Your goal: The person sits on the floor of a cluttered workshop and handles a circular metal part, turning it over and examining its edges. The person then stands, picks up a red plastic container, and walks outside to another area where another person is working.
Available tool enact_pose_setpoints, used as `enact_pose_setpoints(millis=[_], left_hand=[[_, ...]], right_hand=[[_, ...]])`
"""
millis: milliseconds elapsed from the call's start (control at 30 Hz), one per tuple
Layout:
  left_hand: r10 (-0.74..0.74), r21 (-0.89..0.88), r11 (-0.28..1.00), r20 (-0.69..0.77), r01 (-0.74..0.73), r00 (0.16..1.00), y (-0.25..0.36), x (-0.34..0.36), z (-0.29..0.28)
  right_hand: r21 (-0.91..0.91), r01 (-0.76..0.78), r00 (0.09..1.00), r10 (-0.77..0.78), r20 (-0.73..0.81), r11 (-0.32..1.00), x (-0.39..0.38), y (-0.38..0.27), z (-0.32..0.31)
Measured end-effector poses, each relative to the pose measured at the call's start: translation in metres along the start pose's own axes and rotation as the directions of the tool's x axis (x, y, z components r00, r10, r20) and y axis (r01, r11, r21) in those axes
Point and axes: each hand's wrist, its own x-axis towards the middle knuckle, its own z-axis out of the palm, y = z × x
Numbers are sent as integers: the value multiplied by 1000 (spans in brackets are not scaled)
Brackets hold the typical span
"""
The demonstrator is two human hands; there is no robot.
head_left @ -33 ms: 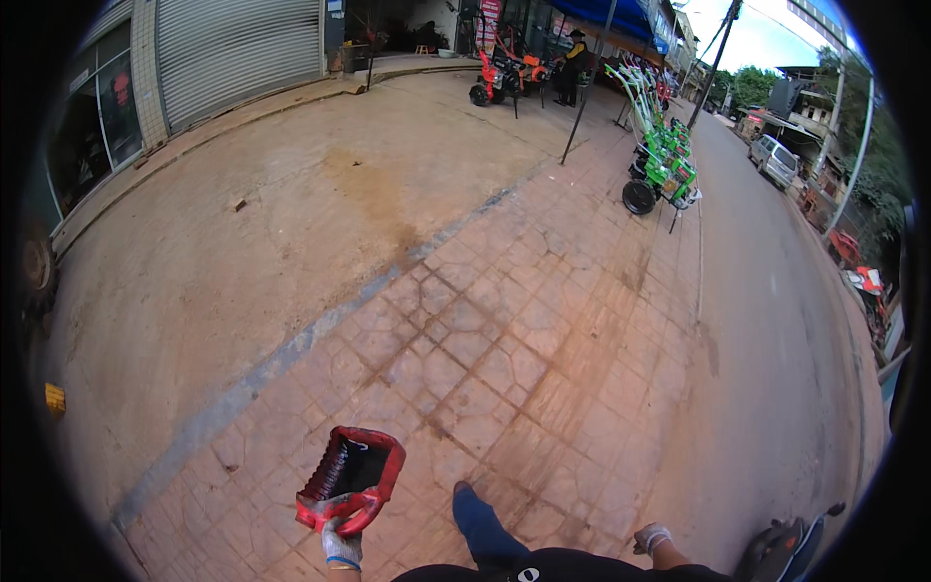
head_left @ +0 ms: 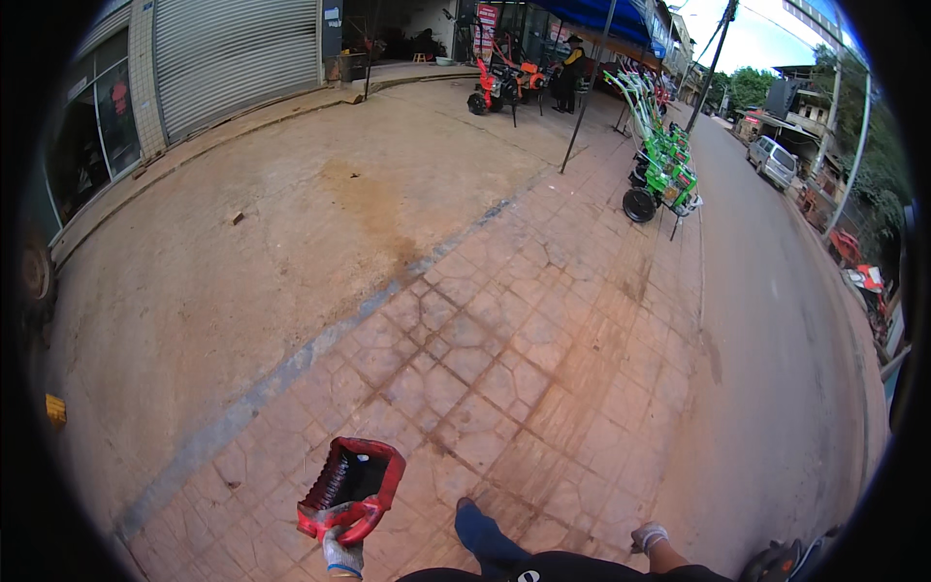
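My left hand (head_left: 342,555), in a whitish knitted glove, is closed round the handle of a red plastic can (head_left: 388,482) with one side cut away. The can hangs out ahead of me at the lower left, its opening upward. Its inside is black, with ribbing along the left wall and a pale glint near the far end. I cannot tell what it contains. At the lower right my right hand (head_left: 650,535), also gloved, hangs beside my body with its fingers curled in, and nothing shows in it.
Reddish paving (head_left: 465,359) meets a concrete forecourt (head_left: 223,281) on the left. Ahead stand green two-wheeled tillers (head_left: 667,179), red tillers (head_left: 495,89) and a canopy pole (head_left: 589,87). A person (head_left: 568,76) stands under the blue canopy. A road with a van (head_left: 773,161) runs along the right.
The red can sits slightly lower in view and its opening is tilted a little differently. The green tillers also appear slightly lower. Both hands stay closed.
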Motion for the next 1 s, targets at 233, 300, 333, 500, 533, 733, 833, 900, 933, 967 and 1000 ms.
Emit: enact_pose_setpoints(millis=[233, 300, 333, 500, 533, 733, 833, 900, 933, 967, 1000], left_hand=[[50, 227, 968, 225, -102, 973, 70, 46, 197], [91, 103, 989, 116, -103, 989, 82, 91, 252], [112, 37, 993, 58, -114, 992, 92, 115, 284], [67, -10, 998, -10, -68, 998, 136, 209, 464], [73, 39, 997, -49, -71, 996, 140, 227, 509], [101, 189, 977, 8, -101, 995, 156, 357, 765], [140, 157, 976, 77, -151, 987, 154, 438, 874], [154, 151, 975, 68, -163, 986, 156, 476, 938], [145, 192, 969, 61, -154, 988, 160, 489, 973], [143, 160, 975, 68, -152, 987, 163, 501, 1004], [148, 159, 975, 46, -153, 988, 168, 508, 1033]], right_hand=[[478, 538, 805, -254, -536, 695, 120, -353, -388], [252, 668, 639, -366, -676, 700, 141, -436, -477], [260, 656, 654, -362, -664, 709, 149, -463, -511], [540, 410, 874, -145, -465, 735, 189, -511, -620], [626, 340, 922, -118, -369, 702, 194, -487, -616], [751, -439, 876, 422, 235, 493, 264, -380, -583], [-156, 98, 978, -67, 197, 983, 320, -358, -591], [-383, 314, 940, -227, 256, 869, 365, -383, -641], [-367, 263, 955, -187, 228, 892, 388, -406, -679], [-255, 165, 974, -117, 192, 953, 410, -441, -727], [24, -12, 989, 8, 150, 1000, 430, -481, -781]])
